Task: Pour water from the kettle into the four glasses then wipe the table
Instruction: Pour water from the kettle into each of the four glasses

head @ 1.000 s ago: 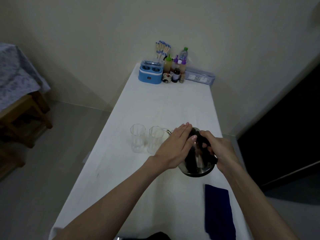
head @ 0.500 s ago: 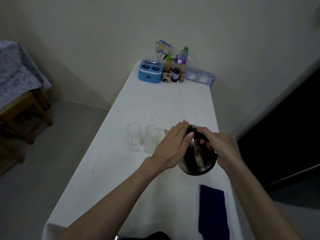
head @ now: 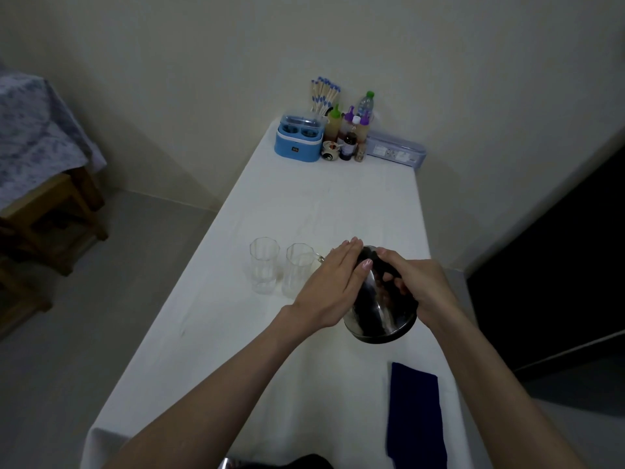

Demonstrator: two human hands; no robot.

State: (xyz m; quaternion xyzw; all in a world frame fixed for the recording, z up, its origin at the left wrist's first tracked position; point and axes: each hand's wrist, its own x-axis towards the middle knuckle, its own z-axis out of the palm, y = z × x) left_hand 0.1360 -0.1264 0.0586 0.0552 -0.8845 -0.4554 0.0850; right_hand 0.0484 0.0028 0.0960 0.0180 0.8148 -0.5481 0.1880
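Kettle sits tipped toward the glasses, as it did a second ago, and has barely shifted over that second, so the pour seems to be under way rather than finishing. Nearest, a dark blue cloth lies untouched on the white table, the wipe not yet begun. The right hand is wrapped around the black handle; the left hand, fingers flat and together, presses on the kettle's side. Beyond stand only two glasses; the left hand hides the spout, any stream and the other two. Whether the visible pair hold water is unclear.
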